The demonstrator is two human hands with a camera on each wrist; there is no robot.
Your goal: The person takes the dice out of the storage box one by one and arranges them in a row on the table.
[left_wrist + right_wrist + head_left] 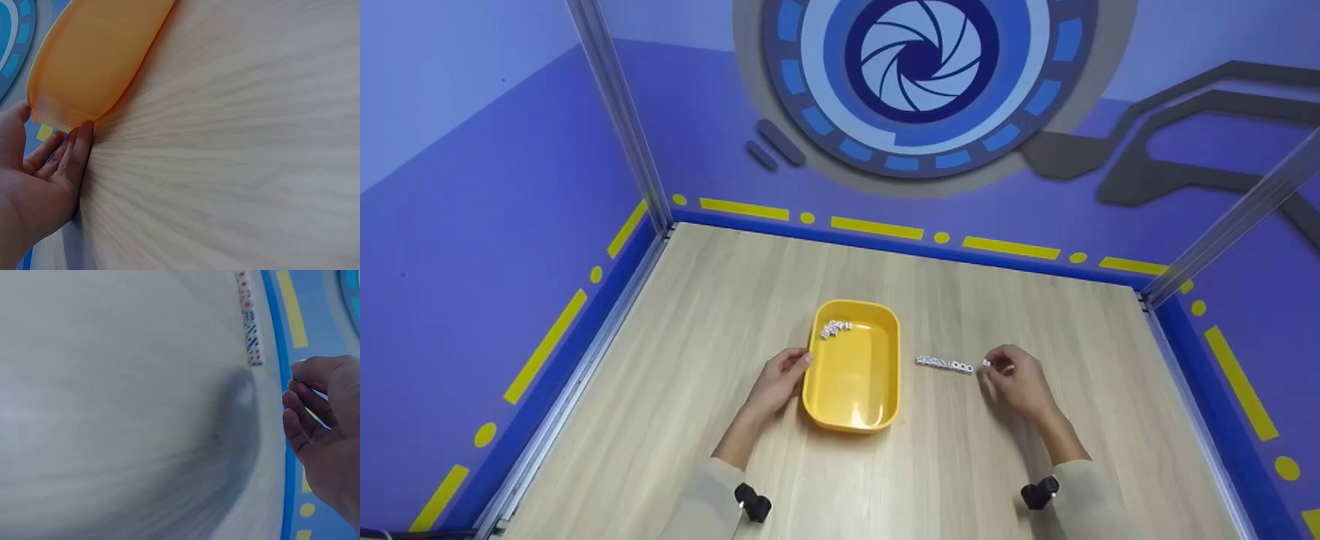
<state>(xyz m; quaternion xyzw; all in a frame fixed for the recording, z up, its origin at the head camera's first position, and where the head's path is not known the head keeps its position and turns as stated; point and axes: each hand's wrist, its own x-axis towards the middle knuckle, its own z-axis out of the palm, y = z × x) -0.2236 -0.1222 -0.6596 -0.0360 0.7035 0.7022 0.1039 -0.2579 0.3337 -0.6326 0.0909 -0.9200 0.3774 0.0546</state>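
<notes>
While the left hand (778, 384) grips the yellow tray (851, 382), the right hand (1020, 381), fingers bent, pinches a die (987, 364) near the lined-up dice (943, 364).

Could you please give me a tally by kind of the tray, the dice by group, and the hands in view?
Yellow tray: 1
Row of dice: 1
Cluster of dice inside the tray: 1
Single die held apart: 1
Hands, left hand and right hand: 2
Total: 6, with each dice group counted as one
</notes>
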